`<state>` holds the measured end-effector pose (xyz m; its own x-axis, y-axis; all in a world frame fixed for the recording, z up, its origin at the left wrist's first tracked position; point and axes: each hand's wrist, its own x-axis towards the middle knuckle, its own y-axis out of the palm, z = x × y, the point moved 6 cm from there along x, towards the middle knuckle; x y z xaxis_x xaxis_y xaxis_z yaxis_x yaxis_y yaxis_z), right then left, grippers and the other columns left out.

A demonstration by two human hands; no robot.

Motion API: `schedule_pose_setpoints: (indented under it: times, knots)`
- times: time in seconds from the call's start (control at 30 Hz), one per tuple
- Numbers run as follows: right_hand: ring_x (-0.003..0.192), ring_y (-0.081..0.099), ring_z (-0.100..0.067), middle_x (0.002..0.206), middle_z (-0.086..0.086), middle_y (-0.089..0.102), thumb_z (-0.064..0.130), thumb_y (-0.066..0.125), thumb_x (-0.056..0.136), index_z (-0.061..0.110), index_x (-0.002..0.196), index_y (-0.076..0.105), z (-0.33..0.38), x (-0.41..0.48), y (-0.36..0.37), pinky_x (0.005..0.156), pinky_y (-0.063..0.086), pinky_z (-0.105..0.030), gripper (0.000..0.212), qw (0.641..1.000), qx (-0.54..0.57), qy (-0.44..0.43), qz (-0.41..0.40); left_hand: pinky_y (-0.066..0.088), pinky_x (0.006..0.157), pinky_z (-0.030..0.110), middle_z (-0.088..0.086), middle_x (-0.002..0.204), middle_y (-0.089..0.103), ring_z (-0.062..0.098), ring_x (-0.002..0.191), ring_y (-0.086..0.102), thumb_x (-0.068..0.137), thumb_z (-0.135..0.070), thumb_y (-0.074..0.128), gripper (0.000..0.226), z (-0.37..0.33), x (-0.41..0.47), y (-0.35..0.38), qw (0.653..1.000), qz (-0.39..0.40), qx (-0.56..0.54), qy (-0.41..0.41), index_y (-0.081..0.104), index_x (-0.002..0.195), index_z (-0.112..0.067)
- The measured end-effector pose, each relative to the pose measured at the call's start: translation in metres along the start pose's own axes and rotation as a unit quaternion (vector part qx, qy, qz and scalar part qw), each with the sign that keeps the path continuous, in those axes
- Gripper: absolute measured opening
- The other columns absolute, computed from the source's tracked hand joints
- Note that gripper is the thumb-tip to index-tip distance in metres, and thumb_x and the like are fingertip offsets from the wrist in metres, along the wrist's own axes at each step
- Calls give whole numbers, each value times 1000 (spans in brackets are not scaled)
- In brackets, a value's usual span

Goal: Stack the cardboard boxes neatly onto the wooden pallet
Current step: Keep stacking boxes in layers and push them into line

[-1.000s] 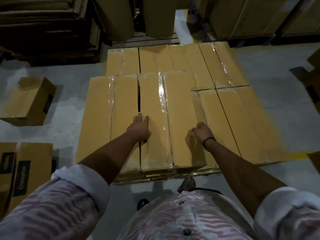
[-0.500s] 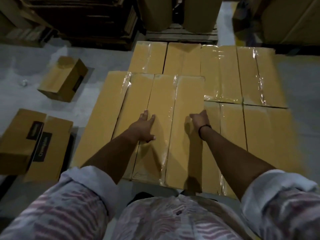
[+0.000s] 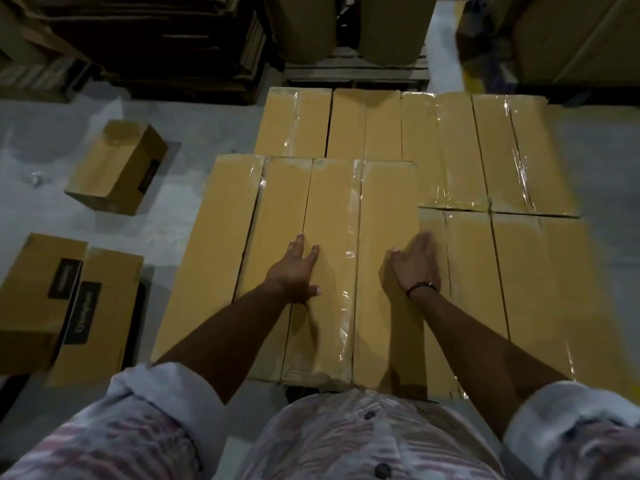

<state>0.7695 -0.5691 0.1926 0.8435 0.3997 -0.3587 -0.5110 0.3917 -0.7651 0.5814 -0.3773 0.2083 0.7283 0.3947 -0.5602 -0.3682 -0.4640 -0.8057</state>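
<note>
Checker: Step going on now?
Packer: Squaring, I am judging; the left hand (image 3: 294, 271) is lying flat on the upper boxes (image 3: 332, 202), over their seam; the right hand (image 3: 415, 265), open and gripping nothing, is touching their three o'clock edge; the pallet is hiding beneath the stack.
Checker: Next?
Packer: Nudging them flush, probably; dark labels (image 3: 85, 313) on floor boxes (image 3: 31, 299) at nine o'clock are showing writing too blurred for reading.
</note>
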Motion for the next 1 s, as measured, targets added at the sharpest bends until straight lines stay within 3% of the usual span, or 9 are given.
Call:
schedule_pose_setpoints:
  times: [0.1,0.17,0.23,0.37,0.47,0.53,0.73,1.0]
  knots:
    - [151,23,-32,170,-2,-9,43,53,101,15,162,-9,1,4,9,119,27,-43,91,993,37,20,106,27,124,49,11,167,-27,33,157,-11,91,-47,73,110,4,1,2,1000,4,9,8,-6,164,-24]
    - [153,21,-31,170,-3,-5,43,51,102,14,162,-7,3,6,1,120,24,-43,88,994,27,20,106,29,123,49,10,166,-29,33,157,-12,91,-49,71,110,5,1,2,1000,-2,18,13,-8,163,-25]
    - [154,14,-32,170,-7,-2,43,47,104,11,162,-1,9,-3,-3,122,20,-44,82,996,-57,-21,65,29,123,50,11,166,-30,33,157,-13,92,-51,69,109,4,0,2,1000,-4,24,19,-9,163,-25]
    - [154,-14,-38,167,-11,-20,59,34,102,18,160,-11,23,-55,35,121,-10,-51,85,964,-234,-115,59,30,122,51,10,166,-29,32,157,-13,91,-56,67,110,9,-4,2,999,-8,23,35,-10,163,-26]
    - [149,-29,-36,163,-10,-31,66,25,99,23,159,-16,24,-96,75,119,-20,-55,84,934,-294,-181,94,30,122,52,11,167,-28,32,157,-14,94,-58,62,106,11,-7,5,998,-12,30,53,-10,163,-24]
    - [149,-32,-33,164,-10,-30,65,19,100,23,160,-14,21,-114,88,119,-20,-54,80,925,-308,-204,91,27,123,52,12,166,-29,32,156,-16,98,-59,55,101,11,-11,9,997,-20,43,63,-12,163,-22]
    - [151,-28,-28,165,-6,-26,64,13,101,16,160,-14,4,-144,96,122,-13,-51,81,914,-334,-216,80,-1,128,46,19,162,-32,34,154,-23,103,-62,34,92,16,-34,38,989,-68,66,112,-17,161,-12]
    - [149,-33,-27,163,-4,-33,69,2,98,15,157,-23,4,-144,98,122,-19,-49,84,906,-362,-187,111,-7,126,45,20,161,-34,33,152,-27,99,-71,29,98,27,-51,57,981,-74,88,153,-19,160,-11]
